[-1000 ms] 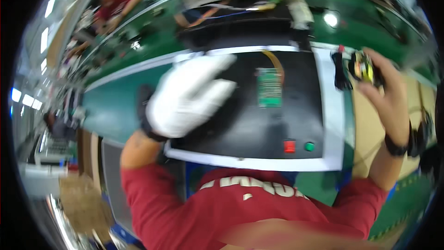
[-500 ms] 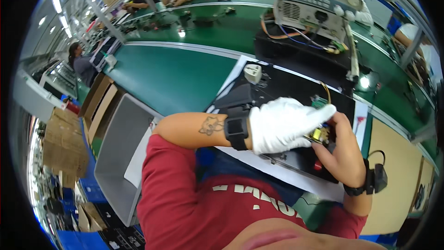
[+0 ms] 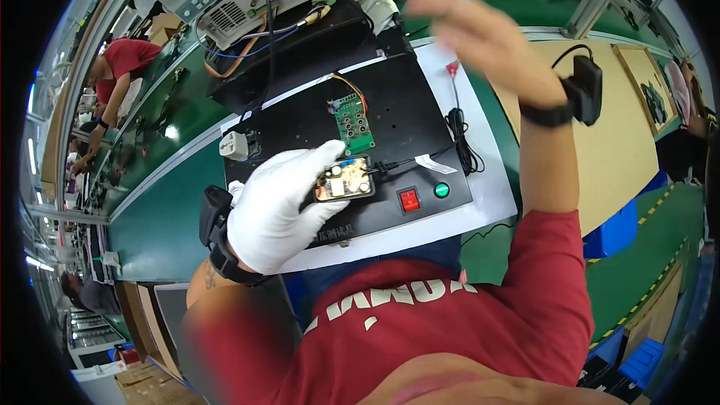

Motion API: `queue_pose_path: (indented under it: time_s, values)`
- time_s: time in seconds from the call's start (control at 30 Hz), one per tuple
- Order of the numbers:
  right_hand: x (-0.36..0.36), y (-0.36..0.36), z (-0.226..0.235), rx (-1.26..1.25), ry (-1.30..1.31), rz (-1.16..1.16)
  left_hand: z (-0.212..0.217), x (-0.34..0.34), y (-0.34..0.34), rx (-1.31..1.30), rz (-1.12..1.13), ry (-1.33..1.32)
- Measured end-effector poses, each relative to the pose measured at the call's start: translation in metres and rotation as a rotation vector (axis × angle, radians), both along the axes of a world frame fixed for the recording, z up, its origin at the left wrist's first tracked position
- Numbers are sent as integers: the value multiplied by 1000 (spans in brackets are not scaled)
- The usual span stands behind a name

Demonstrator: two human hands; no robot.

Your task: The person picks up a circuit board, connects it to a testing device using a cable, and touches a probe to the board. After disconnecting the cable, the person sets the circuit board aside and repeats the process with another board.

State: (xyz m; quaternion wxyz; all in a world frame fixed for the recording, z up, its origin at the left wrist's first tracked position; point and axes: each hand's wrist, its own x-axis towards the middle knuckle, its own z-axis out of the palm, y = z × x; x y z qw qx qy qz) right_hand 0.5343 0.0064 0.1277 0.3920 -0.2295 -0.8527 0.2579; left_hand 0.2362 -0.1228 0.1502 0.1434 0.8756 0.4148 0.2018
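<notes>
My left hand (image 3: pixel 281 206), in a white glove, grips a small open power adapter (image 3: pixel 343 180) between thumb and fingers. Its black casing shows a circuit board with yellow and white parts inside. A black cable (image 3: pixel 405 159) with a white tag (image 3: pixel 433 164) runs from its right end. Just beyond it a green circuit board (image 3: pixel 354 126) with yellow and red wires lies on a black panel box (image 3: pixel 296 127). My bare right hand (image 3: pixel 480 37) is raised at the far right, away from the adapter. Motion smears its fingers, so I cannot tell whether it holds anything.
On the box's near right are a red rocker switch (image 3: pixel 409 199) and a green round button (image 3: pixel 442 190). A coiled black cable (image 3: pixel 465 142) lies beside it. A white socket (image 3: pixel 234 146) sits at its left. Behind stands a bench instrument (image 3: pixel 240 0) with wires.
The view has turned to the right. My right hand has left the adapter and swung up to the far right. The adapter stays in my left hand and now shows plainly.
</notes>
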Motion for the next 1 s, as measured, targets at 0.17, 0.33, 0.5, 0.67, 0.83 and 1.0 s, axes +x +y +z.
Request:
queue_pose_path:
  time_s: [0.17, 0.33, 0.5, 0.67, 0.83, 1.0]
  values:
    - [26, 89, -105, 163, -249, -558, -1, -2, -3, -114, -11, -106]
    - [40, 92, -127, 196, -707, -683, 7, -6, -2, -138, -187, -146]
    - [36, 81, -101, 46, -786, -825, 9, -20, 2, -196, -246, -184]
    - [32, 85, -113, -47, -947, -866, 10, -33, -7, -277, -140, -381]
    - [47, 96, -112, 112, -852, -884, 12, -37, -16, -186, -159, -742]
    - [67, 98, -84, -8, -79, -735, 20, -82, -17, 238, 434, -720]
